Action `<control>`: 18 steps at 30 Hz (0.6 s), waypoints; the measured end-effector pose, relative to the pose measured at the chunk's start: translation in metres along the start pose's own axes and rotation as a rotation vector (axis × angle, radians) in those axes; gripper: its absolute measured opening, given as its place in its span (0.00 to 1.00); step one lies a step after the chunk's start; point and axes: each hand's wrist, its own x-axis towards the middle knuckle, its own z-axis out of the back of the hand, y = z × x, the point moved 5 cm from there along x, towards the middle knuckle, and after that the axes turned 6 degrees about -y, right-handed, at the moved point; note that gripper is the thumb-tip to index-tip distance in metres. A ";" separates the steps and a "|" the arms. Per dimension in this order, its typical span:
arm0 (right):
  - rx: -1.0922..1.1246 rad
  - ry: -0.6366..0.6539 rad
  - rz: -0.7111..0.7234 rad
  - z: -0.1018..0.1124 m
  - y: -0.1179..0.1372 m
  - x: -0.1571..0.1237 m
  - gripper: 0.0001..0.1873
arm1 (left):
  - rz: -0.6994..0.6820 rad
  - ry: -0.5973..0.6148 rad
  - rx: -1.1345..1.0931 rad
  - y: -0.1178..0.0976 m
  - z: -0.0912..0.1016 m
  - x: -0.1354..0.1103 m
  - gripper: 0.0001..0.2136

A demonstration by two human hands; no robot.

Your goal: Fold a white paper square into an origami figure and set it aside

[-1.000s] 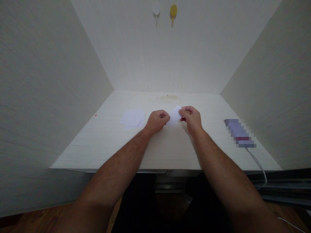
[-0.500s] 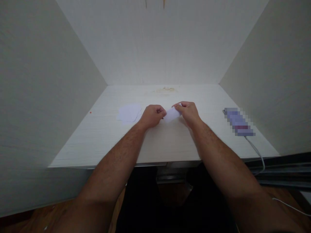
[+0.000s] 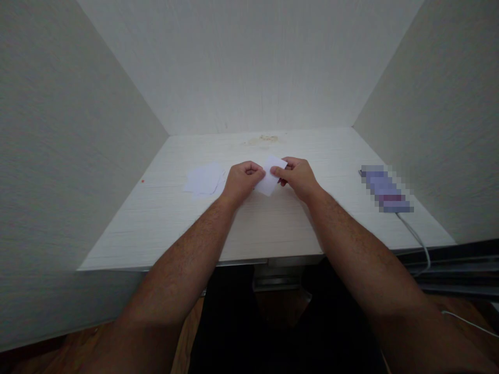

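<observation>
A small white sheet of paper (image 3: 268,183) is held between my two hands, just above the middle of the desk. My left hand (image 3: 244,181) pinches its left edge between thumb and fingers. On the other side, my right hand (image 3: 297,175) grips it with the thumb on top and the fingers behind. The sheet is tilted, with one corner pointing toward me. To the left of my left hand lie several loose white sheets (image 3: 201,179), overlapping on the desk.
The white desk (image 3: 268,228) is enclosed by pale panels at the back and both sides. A pixelated phone-like device (image 3: 385,189) lies at the right, its white cable (image 3: 415,236) running over the front edge. Brownish marks (image 3: 268,138) spot the desk near the back panel.
The paper has been turned, from a narrow strip stretched between my hands to a wider, tilted sheet. My right thumb now lies over its face. The view has shifted slightly.
</observation>
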 end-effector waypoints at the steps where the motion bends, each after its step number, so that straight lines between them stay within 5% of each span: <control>1: 0.025 0.017 -0.018 -0.002 -0.001 0.000 0.14 | 0.018 -0.034 -0.054 0.001 0.001 0.001 0.07; 7: -0.060 0.029 -0.040 -0.005 -0.002 -0.001 0.12 | 0.030 -0.035 -0.094 0.001 0.000 0.000 0.06; 18: 0.126 0.085 -0.060 -0.006 -0.007 0.000 0.10 | 0.057 0.004 -0.191 0.000 -0.001 -0.001 0.04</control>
